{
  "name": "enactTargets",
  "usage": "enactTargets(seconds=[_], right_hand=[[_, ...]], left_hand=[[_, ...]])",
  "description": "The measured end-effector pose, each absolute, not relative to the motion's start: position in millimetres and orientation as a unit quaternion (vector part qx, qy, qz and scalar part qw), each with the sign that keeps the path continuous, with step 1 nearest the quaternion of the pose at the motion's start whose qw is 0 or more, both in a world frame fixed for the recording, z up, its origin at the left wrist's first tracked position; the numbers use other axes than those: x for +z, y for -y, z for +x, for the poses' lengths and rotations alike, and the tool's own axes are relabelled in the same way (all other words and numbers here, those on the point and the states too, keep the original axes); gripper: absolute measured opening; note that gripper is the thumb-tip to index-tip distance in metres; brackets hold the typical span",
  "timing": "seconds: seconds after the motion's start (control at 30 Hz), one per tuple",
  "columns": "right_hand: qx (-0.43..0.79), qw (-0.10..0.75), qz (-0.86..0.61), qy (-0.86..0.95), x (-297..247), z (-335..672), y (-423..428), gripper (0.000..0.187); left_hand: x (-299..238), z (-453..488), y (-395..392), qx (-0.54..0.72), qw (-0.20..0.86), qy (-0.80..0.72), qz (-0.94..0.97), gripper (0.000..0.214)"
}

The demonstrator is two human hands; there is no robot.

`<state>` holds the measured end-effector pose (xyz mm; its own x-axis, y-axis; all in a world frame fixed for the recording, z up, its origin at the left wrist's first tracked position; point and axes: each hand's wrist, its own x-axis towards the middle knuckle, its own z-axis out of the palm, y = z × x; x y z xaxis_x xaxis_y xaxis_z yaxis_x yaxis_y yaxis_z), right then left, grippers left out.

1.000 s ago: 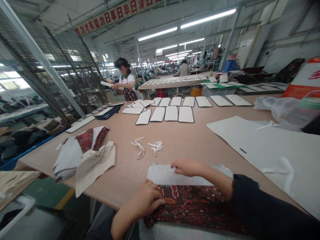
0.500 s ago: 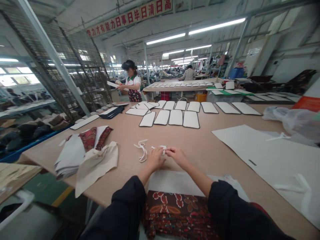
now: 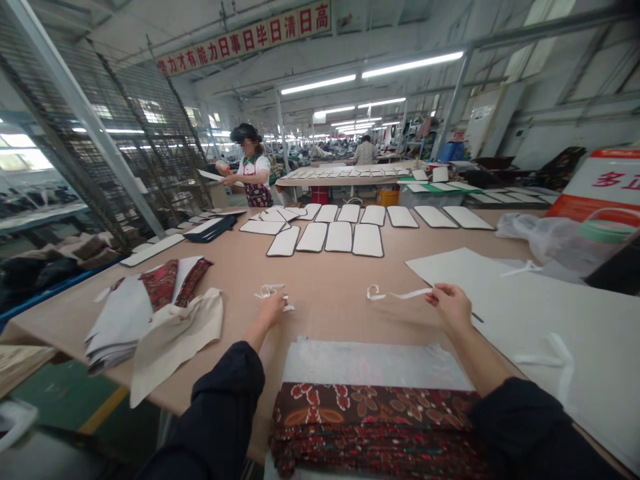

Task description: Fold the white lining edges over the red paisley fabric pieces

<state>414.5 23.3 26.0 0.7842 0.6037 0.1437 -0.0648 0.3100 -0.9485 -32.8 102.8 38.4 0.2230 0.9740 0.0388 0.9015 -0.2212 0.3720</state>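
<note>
My right hand (image 3: 450, 305) pinches one end of a white fabric strip (image 3: 395, 293) and holds it stretched just above the brown table (image 3: 330, 293). My left hand (image 3: 273, 311) rests closed on a second bundle of white strips (image 3: 270, 291) lying to the left. In front of me lies a white fabric sheet (image 3: 375, 365) on a stack of dark red floral fabric (image 3: 375, 420) at the near table edge.
A pile of white, beige and floral pieces (image 3: 150, 313) lies at the left. Rows of white panels (image 3: 340, 237) cover the far table. A large white sheet (image 3: 550, 320) and a plastic bag (image 3: 555, 240) lie at the right. A person (image 3: 253, 170) works at the far end.
Both hands left the floral stack and met at the white strips. My right hand has since pulled one strip away to the right while my left stayed on the other bundle.
</note>
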Motion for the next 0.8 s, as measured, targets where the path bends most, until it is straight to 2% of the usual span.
enactTargets(seconds=[0.17,0.23,0.3,0.37,0.43,0.53,0.6,0.7,0.8], right_hand=[[0.277,0.710,-0.577,0.294,42,396,-7,0.018],[0.308,0.688,-0.564,0.337,55,372,0,0.019],[0.353,0.650,-0.545,0.395,69,343,7,0.023],[0.380,0.606,-0.524,0.463,83,316,16,0.027],[0.350,0.567,-0.511,0.544,95,296,26,0.026],[0.241,0.519,-0.503,0.647,105,283,38,0.022],[0.197,0.516,-0.506,0.662,107,281,42,0.024],[0.202,0.550,-0.527,0.615,107,280,43,0.035],[0.295,0.556,-0.525,0.573,107,273,43,0.037]], left_hand=[[53,0,-79,0.082,0.080,-0.534,0.837,0.075],[65,31,-62,0.110,0.056,-0.484,0.866,0.068],[78,67,-41,0.193,0.081,-0.412,0.887,0.055],[87,101,-22,0.271,0.137,-0.340,0.890,0.059],[92,126,-8,0.333,0.197,-0.313,0.867,0.062],[92,143,3,0.386,0.278,-0.354,0.805,0.032],[90,145,5,0.395,0.353,-0.368,0.764,0.022],[90,141,8,0.412,0.505,-0.338,0.679,0.032],[97,135,14,0.413,0.624,-0.311,0.586,0.044]])
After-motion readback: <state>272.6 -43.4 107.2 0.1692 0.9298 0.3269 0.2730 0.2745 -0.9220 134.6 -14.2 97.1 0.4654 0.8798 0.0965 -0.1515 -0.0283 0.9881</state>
